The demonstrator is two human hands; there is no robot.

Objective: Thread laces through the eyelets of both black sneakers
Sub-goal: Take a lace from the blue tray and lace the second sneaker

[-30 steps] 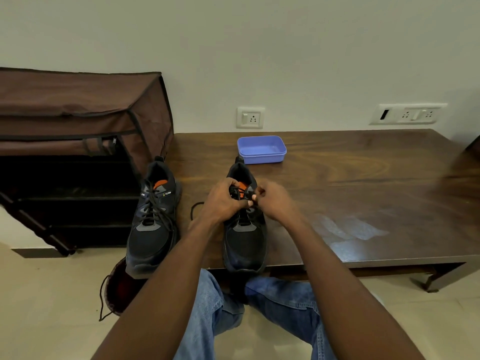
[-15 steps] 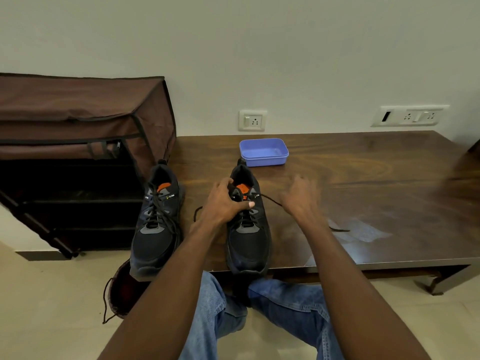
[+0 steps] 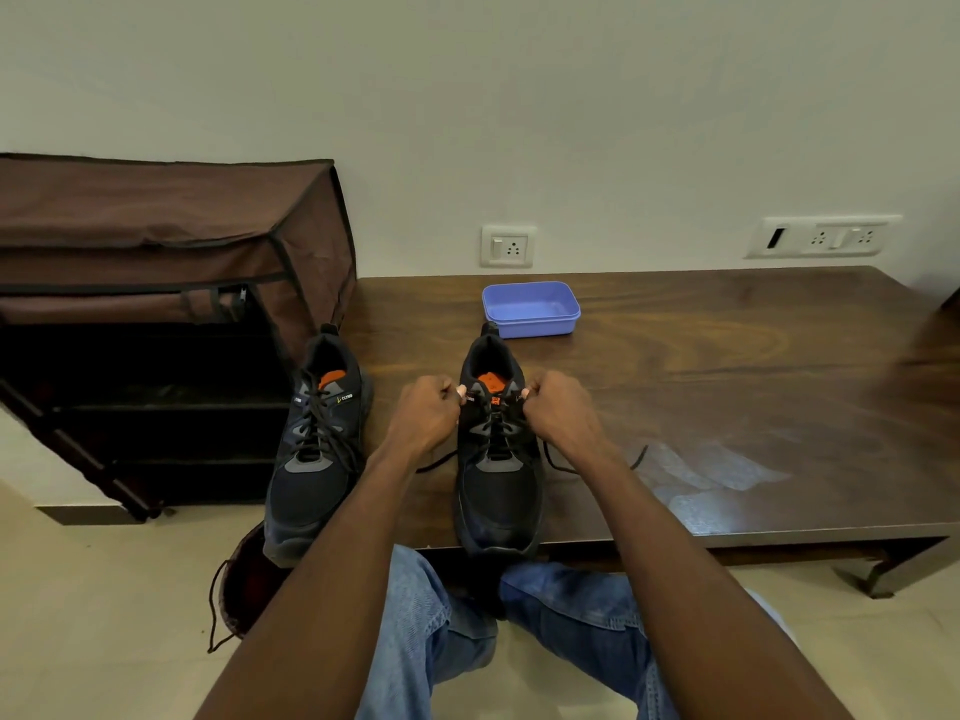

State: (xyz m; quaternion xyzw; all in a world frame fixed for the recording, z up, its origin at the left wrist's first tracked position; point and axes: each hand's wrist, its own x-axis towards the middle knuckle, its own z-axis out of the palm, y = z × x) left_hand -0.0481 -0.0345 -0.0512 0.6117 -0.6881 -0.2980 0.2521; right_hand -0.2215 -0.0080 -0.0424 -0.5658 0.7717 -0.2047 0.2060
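The right sneaker (image 3: 497, 459) stood on the bench (image 3: 727, 387) with its toe toward the person, long axis running straight away. The left hand (image 3: 423, 415) and right hand (image 3: 558, 410) flanked its collar, equally near, each pinching a lace (image 3: 558, 462) end and drawing outward across that axis.

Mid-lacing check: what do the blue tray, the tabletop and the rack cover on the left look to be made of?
Blue tray: likely plastic, smooth, evenly coloured, with a moulded rim. Tabletop: dark wood or wood veneer, with visible grain and a glossy finish that reflects light near the front edge. Rack cover: brown woven fabric, matte, sagging and creased, with black piping.
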